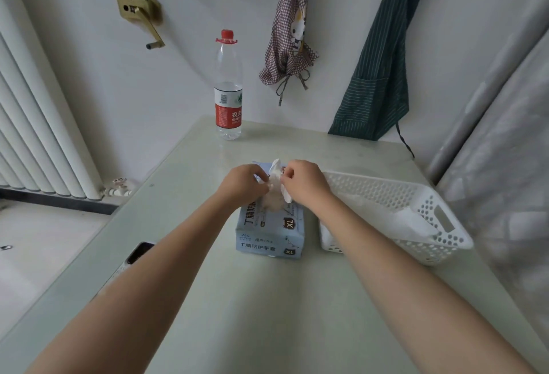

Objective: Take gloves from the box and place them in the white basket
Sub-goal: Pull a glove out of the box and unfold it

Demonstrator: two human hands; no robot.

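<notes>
A light blue glove box [269, 238] marked XL lies in the middle of the table. A white glove [276, 179] sticks up out of its top opening. My left hand [242, 185] and my right hand [306, 180] are both over the box, and each pinches the glove with curled fingers. To the right of the box stands the white perforated basket [445, 243]. White gloves [413, 220] lie inside it. My right forearm crosses in front of the basket's near left corner.
A water bottle [228, 88] with a red cap stands at the table's far edge. A dark phone [139, 252] lies at the left edge, partly behind my left forearm. Aprons [377, 76] hang on the wall behind. A radiator [35, 124] is at left.
</notes>
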